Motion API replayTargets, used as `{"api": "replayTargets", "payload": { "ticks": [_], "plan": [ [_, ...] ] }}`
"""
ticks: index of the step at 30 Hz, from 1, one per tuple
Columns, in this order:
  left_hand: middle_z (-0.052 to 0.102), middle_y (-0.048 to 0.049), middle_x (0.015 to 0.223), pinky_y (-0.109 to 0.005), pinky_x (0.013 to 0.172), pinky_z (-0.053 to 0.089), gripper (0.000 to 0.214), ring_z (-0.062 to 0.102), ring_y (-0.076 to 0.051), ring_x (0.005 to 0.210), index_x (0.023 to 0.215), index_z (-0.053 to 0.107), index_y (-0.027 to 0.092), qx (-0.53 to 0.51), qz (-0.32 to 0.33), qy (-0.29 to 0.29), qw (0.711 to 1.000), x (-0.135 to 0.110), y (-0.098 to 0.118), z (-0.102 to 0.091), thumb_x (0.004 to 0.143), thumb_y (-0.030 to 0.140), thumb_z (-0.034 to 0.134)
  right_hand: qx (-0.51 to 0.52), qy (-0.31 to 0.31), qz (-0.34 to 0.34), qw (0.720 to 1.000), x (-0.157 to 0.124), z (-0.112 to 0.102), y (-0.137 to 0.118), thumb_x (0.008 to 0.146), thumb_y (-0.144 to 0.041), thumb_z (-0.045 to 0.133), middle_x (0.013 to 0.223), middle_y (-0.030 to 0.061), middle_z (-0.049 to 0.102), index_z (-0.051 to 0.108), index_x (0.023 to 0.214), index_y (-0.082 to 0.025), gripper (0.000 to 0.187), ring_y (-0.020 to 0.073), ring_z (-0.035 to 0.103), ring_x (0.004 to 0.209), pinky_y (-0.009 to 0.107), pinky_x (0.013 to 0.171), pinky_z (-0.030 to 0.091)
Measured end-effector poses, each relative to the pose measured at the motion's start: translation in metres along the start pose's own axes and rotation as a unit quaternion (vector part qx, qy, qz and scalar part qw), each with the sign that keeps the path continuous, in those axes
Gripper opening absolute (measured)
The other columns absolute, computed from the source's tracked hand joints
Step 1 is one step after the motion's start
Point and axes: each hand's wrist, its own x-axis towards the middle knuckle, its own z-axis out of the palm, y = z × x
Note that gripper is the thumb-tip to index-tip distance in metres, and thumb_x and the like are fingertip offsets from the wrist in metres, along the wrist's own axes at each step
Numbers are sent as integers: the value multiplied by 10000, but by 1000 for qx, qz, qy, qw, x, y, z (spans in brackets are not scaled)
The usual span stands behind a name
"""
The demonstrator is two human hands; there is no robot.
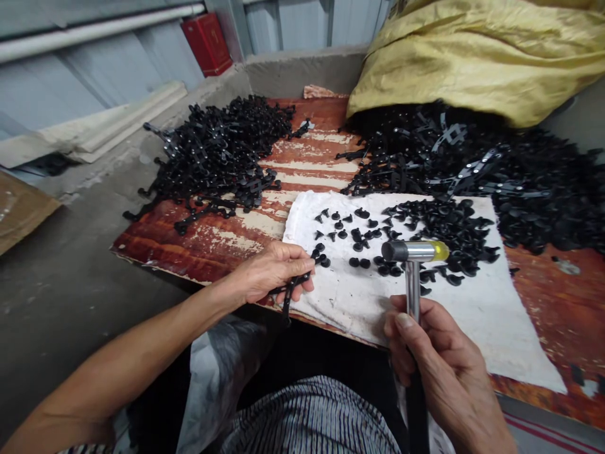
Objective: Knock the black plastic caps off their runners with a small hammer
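My left hand [271,274] is closed round a black jointed linkage [288,296] at the near edge of a white cloth [340,296]. Its fingertips are close to a few small black caps [321,255]. In my right hand [437,353] is a hammer [413,284], held upright by the handle. The hammer has a metal head with one black face and one yellow face. Behind the hammer head, many small black caps [454,233] are heaped on the cloth, with others scattered to the left.
A pile of black linkages [217,151] lies on the left of the worn red board [293,157]. More black linkages [534,176] spill from a yellow sack [463,57] at the right. A red box [207,44] stands by the wall; a cardboard piece [23,211] is far left.
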Motion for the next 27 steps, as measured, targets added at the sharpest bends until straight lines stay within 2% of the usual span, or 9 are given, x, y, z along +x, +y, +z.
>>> {"api": "replayTargets", "payload": {
  "ticks": [16, 23, 25, 27],
  "plan": [
    [634, -7, 554, -143, 294, 319, 243, 496, -58, 349, 669, 568, 134, 17, -6, 3, 1000, 3, 0, 2, 829, 293, 659, 2, -10, 6, 1000, 2, -1, 2, 843, -493, 675, 667, -36, 573, 607, 1007, -219, 327, 62, 427, 371, 176, 312, 348],
    [610, 6, 507, -150, 287, 313, 244, 459, -52, 311, 644, 560, 135, 72, -8, 24, 997, 4, 4, 5, 873, 214, 593, -32, -24, 21, 999, -2, -3, -1, 863, -509, 640, 667, -35, 582, 617, 1068, -244, 336, 72, 424, 385, 186, 322, 355],
    [617, 5, 518, -150, 284, 313, 253, 463, -50, 310, 631, 557, 135, 90, -5, 29, 996, 4, 7, 6, 878, 185, 579, -87, -32, 4, 996, -2, -5, -5, 877, -512, 610, 654, -19, 604, 636, 1111, -245, 356, 102, 479, 416, 204, 343, 399],
    [617, 6, 517, -148, 281, 311, 264, 465, -48, 308, 622, 557, 136, 105, -4, 30, 994, 4, 9, 6, 884, 165, 567, -161, -30, -55, 985, -1, -6, -10, 885, -479, 596, 738, 35, 686, 663, 1147, -236, 363, 168, 629, 567, 260, 470, 531]
  ]
}}
